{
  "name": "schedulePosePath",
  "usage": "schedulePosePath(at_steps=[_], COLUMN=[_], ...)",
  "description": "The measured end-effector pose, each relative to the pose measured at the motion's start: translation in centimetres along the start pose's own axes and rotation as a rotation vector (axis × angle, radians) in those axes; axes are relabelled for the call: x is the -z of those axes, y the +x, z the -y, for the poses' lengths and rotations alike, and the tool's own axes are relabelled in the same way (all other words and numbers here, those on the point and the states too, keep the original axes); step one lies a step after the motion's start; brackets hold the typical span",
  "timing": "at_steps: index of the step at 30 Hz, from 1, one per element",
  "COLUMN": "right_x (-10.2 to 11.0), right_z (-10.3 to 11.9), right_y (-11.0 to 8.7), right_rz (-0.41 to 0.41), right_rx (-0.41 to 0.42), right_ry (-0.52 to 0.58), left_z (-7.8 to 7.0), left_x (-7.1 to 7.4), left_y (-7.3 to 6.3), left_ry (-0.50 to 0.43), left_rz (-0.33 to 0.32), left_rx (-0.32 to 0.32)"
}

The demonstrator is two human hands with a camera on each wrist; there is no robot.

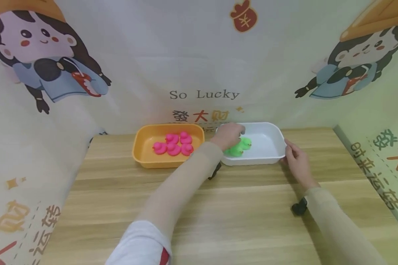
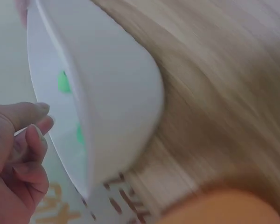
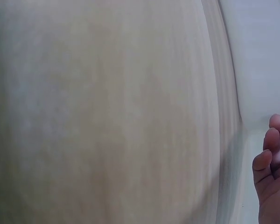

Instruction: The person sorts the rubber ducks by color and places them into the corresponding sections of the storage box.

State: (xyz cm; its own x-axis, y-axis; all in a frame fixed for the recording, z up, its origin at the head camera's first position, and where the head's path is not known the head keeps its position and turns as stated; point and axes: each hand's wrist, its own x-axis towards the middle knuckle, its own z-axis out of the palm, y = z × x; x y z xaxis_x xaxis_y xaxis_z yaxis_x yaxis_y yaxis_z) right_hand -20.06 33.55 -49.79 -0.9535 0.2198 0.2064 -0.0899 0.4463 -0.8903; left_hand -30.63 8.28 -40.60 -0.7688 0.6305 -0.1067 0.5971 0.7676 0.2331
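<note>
A white plastic tray (image 1: 265, 147) stands at the back of the table, with green toy ducks (image 1: 237, 150) grouped at its left end. My left hand (image 1: 228, 135) is over that end, partly covering the ducks in the head view. In the left wrist view its thumb and bent fingers (image 2: 37, 128) show nothing held between them, beside the tray's rim. My right hand (image 1: 297, 162) touches the tray's right end with its fingertips. The right wrist view has its slightly bent fingers (image 3: 272, 144) right at the white wall.
An orange tray (image 1: 146, 162) holding several pink toy ducks (image 1: 173, 148) stands left of the white one, partly behind my left forearm. Printed cloth (image 1: 146, 81) hangs behind and on both sides of the wooden table (image 1: 245, 221).
</note>
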Motion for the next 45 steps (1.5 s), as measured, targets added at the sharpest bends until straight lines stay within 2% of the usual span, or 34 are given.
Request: schedulePosePath(at_steps=[4, 8, 15, 26, 34, 38, 41, 45], right_x=[0.5, 0.7, 1.0, 1.0, 0.8, 1.0, 1.3, 2.0], right_z=[-0.4, -0.6, 0.0, -0.1, -0.2, -0.4, -0.5, -0.3], right_y=[0.1, 0.3, 0.7, 0.9, 1.4, 1.3, 0.9, 0.2], right_rz=[-0.003, 0.006, -0.001, 0.001, 0.016, 0.033, 0.033, -0.007], right_rx=[-0.003, -0.002, 0.009, 0.017, 0.036, 0.062, 0.081, 0.083], right_ry=[-0.030, -0.052, -0.062, -0.128, -0.171, -0.166, -0.170, -0.203], left_z=[1.3, 2.4, 3.1, 4.8, 5.9, 6.5, 7.1, 7.9], left_x=[0.6, 1.2, 1.7, -0.4, -2.2, -3.2, -3.8, -4.4], left_y=[-1.1, -2.5, -5.9, -12.5, -16.6, -18.6, -20.1, -21.5], left_ry=[-0.041, -0.110, -0.168, -0.211, -0.127, -0.135, -0.156, -0.147], left_rz=[0.009, -0.020, -0.074, -0.103, -0.124, -0.142, -0.176, -0.277], left_rx=[-0.043, -0.084, -0.111, -0.173, -0.163, -0.145, -0.133, -0.117])
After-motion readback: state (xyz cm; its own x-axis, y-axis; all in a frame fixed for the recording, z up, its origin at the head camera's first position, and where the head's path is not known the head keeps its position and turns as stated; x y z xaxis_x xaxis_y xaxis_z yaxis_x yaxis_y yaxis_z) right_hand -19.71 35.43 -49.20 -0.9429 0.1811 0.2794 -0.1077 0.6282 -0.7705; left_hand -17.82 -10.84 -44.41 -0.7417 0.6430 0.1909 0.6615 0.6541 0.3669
